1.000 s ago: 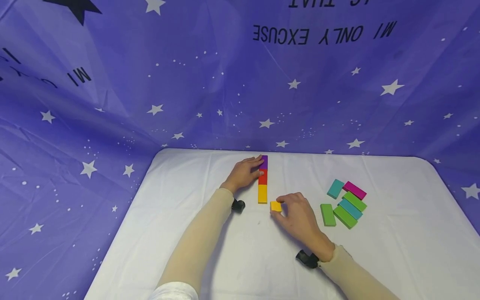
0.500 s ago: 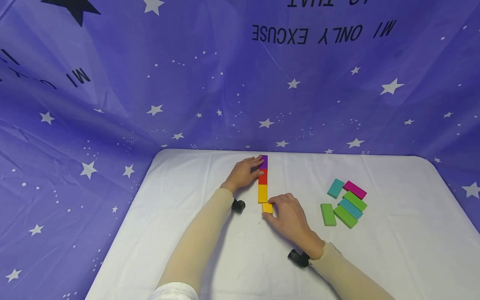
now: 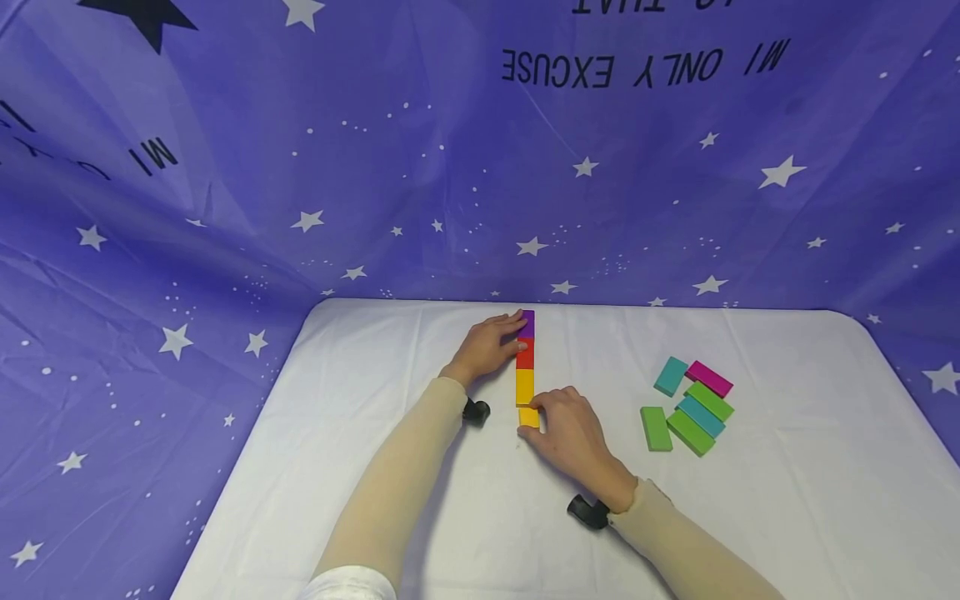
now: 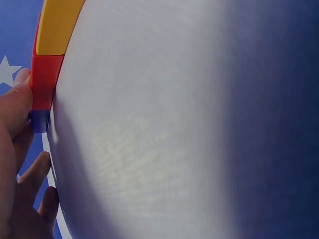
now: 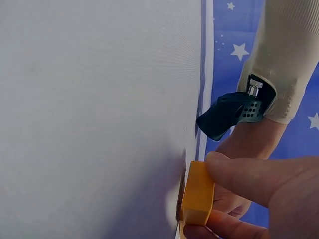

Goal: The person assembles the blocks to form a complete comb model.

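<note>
A straight row of blocks lies on the white-covered table: a purple block (image 3: 530,323) at the far end, a red block (image 3: 526,357), then a yellow block (image 3: 525,387). My left hand (image 3: 482,348) rests along the row's left side, index finger on the purple block and thumb on the red one. In the left wrist view, the thumb touches the red block (image 4: 46,82). At the near end, my right hand (image 3: 573,429) pinches a second yellow block (image 3: 528,418) between thumb and fingers, close to the row and shifted slightly right. Whether the two yellow blocks touch I cannot tell.
To the right lie several loose blocks: a teal block (image 3: 671,377), a magenta block (image 3: 709,380), a separate green block (image 3: 656,429), and a blue block (image 3: 701,417) between two green ones. Purple star-patterned cloth (image 3: 450,167) hangs behind the table (image 3: 825,417).
My right hand has moved left with the yellow block, bringing it from the right of the row to its near end. The left hand has stayed in place.
</note>
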{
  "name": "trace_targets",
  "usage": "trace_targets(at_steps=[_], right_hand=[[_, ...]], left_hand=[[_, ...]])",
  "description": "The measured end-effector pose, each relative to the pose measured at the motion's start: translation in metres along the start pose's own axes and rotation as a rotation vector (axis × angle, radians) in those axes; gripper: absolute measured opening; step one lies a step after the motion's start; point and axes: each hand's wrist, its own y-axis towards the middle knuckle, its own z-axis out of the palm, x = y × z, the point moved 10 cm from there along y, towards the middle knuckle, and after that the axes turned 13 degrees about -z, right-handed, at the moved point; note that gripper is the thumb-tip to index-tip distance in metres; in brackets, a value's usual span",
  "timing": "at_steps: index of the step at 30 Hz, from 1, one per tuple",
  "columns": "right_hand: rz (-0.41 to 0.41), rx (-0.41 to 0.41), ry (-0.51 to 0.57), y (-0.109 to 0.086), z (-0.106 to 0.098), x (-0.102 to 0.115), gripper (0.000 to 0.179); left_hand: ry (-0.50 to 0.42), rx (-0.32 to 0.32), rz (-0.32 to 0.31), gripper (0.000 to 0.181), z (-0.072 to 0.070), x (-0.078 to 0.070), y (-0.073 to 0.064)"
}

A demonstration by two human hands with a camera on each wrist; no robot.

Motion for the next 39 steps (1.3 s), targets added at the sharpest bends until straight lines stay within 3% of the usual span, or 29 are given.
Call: trace_targets(at_steps=[39], right_hand=[[0.024, 0.005, 0.022, 0.006, 0.002, -0.0039, 0.037]], left_hand=[[-0.012, -0.009, -0.006, 0.054, -0.0007, 0.0004, 0.0]])
